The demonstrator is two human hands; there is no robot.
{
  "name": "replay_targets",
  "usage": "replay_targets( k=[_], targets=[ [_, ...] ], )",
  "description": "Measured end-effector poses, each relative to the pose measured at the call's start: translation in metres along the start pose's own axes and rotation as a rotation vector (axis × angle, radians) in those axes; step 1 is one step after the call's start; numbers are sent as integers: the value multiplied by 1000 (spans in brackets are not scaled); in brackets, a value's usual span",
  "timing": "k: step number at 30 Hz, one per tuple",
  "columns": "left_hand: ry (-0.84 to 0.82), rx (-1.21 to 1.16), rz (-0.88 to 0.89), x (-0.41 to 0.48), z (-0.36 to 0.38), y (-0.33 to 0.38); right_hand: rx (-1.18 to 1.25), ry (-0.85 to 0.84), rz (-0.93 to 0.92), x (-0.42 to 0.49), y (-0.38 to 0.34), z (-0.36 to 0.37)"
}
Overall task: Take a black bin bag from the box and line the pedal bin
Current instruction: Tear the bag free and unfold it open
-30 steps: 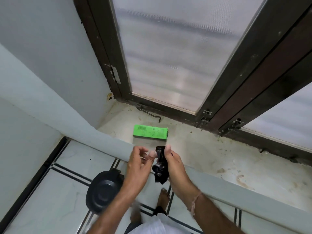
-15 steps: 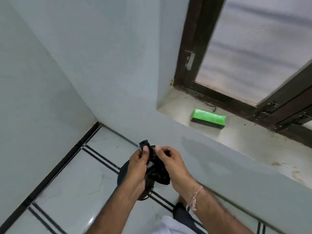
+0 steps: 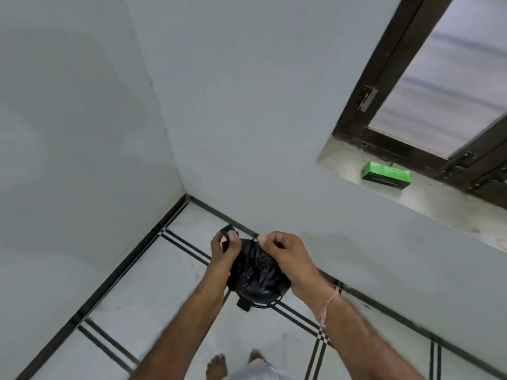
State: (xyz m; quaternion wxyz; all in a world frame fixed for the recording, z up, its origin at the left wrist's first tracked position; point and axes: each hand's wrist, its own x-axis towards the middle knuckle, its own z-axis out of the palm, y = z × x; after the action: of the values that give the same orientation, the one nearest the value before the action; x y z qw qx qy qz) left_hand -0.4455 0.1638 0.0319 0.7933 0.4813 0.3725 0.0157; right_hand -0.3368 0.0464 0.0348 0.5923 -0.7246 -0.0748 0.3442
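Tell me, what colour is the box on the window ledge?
The box is bright green with a dark side; head view.

Soft daylight comes through the frosted window (image 3: pixel 439 86) up and right of the right hand (image 3: pixel 285 259), faint shadows mottle the wall (image 3: pixel 82 133) left of the left hand (image 3: pixel 222 252), lines bow toward the edges, and the forearms (image 3: pixel 192 319) look slightly blurred.

Bin bag (image 3: pixel 255 272): thin black plastic, glossy, creased. Box (image 3: pixel 385 175): green card, slight sheen. Floor (image 3: pixel 131 305): polished white tile, black inlay lines. Walls (image 3: pixel 247 105): matt paint. Window frame (image 3: pixel 384 67): dark wood; pane (image 3: pixel 444 78) frosted. Sill (image 3: pixel 439 198): rough, stained
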Motion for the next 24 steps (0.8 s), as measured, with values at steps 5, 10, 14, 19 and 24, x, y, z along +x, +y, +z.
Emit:
replay_targets(
  k=[5, 10, 14, 19, 24],
  targets=[
    [16, 115, 62, -24, -2, 3, 15, -19, 3, -16, 3, 14],
    [173, -14, 94, -36, -21, -11, 163, -97, 140, -45, 19, 1],
    [271, -44, 43, -40, -35, -26, 268, 104, 183, -51, 28, 2],
    [270, -52, -12, -37, -64, -42, 317, 135, 116, -55, 27, 19],
    [144, 115, -32, -31, -98, -42, 294, 99, 57, -51, 17, 41]
  ],
)
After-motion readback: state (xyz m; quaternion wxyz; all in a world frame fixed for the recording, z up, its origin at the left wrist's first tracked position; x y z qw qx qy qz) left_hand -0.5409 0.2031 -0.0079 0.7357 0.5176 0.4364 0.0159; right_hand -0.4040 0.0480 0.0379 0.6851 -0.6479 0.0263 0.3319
